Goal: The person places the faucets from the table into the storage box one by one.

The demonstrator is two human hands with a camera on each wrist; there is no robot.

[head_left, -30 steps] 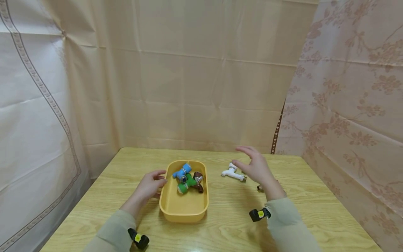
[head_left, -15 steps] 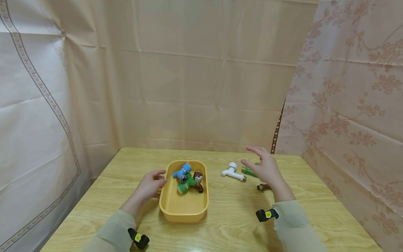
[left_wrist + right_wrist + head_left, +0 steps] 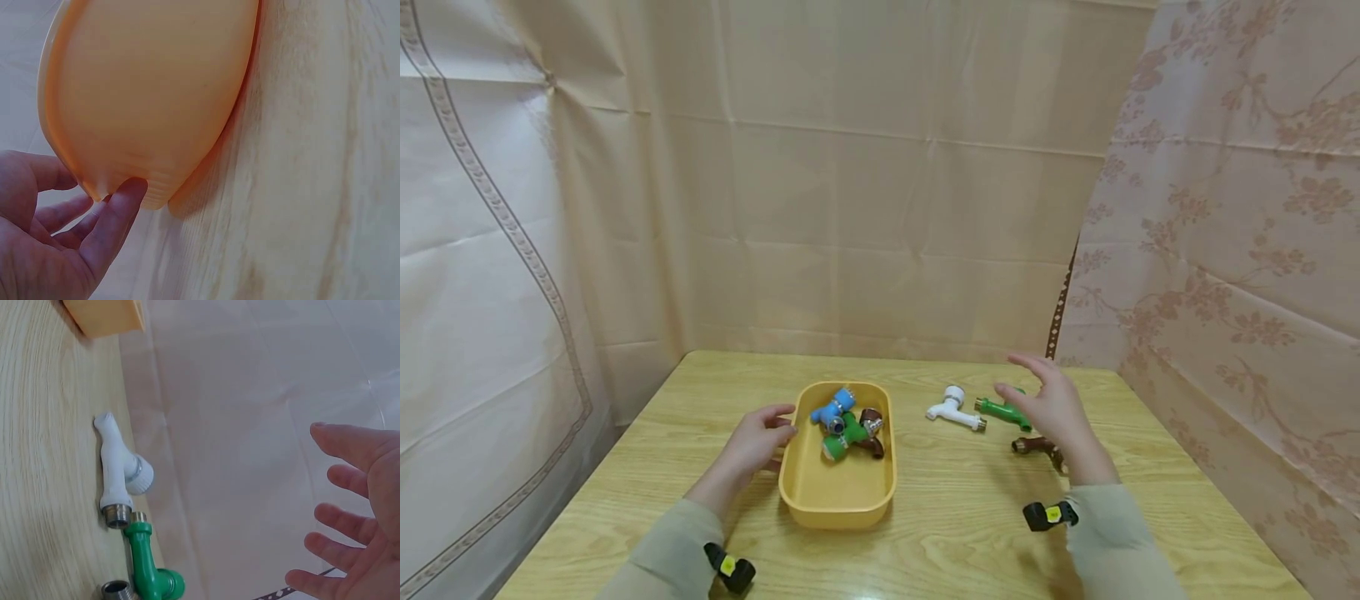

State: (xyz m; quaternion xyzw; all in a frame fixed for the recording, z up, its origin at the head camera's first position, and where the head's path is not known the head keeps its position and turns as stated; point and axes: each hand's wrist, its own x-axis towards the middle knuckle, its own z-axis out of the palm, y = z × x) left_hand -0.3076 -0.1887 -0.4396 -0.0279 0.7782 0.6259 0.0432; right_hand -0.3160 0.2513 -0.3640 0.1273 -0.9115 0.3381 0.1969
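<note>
My left hand point(image 3: 756, 443) rests its fingertips on the left side of the yellow plastic bin point(image 3: 837, 518), its fingers loosely bent. In the left wrist view, those fingertips point(image 3: 132, 186) touch the bin's outer wall close to the rim. Inside the bin lie a blue tap point(image 3: 833, 412), a green one point(image 3: 844, 442) and a brown one point(image 3: 872, 448). My right hand point(image 3: 1056, 412) hovers with spread fingers, holding nothing. Near it on the table are a white tap point(image 3: 953, 412), a green tap point(image 3: 1004, 412) and a brown tap point(image 3: 1036, 446), the last two partly hidden by the hand.
The wood-grain table point(image 3: 940, 533) bears the bin and the loose taps. Beige curtains point(image 3: 880, 208) hang behind it, with a floral curtain point(image 3: 1240, 250) on the right. Each sleeve carries a black wrist device, such as the right one point(image 3: 1049, 516).
My right hand has moved rightward, from over the white tap to beyond it, exposing the white, green and brown taps. The left hand and the bin have stayed put.
</note>
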